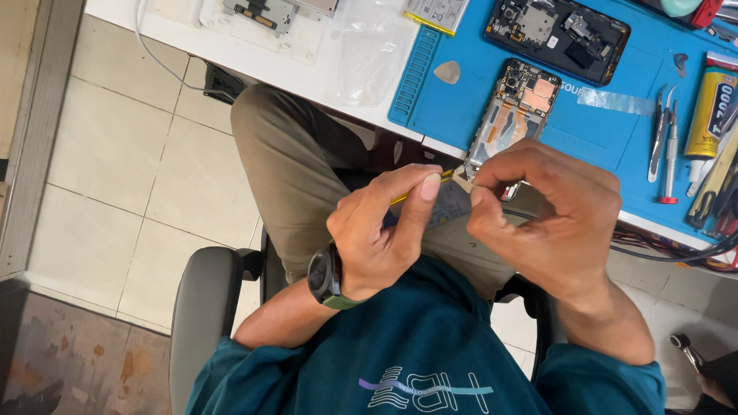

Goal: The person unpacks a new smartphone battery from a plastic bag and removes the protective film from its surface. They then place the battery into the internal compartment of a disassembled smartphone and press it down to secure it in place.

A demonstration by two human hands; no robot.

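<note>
opened phone frame [514, 114] propped at the bench [326, 60] edge on a blue mat [605, 126], lower end pinched by right hand [551, 215], thin yellow tool [419, 191] gripped in left hand [380, 233], second gutted phone [557, 31] further back, tweezers [659, 133] off to the side

**Around the bench: clutter on blue and white**

A blue mat [589, 117] covered the right of the white table [121, 6]. A second opened phone [557, 26] lay at the mat's far edge, a grey pick [447, 71] near its left border. Tweezers [658, 133] and a red-tipped screwdriver [670, 154] lay side by side, just beside a yellow glue tube [712, 110]. A clear bag [368, 46] sat left of the mat, a metal frame [283, 0] beyond it. Dark cables [682, 246] hung off the table's edge. Pale tiles [115, 138] below, a grey chair arm [203, 308] too.
</note>
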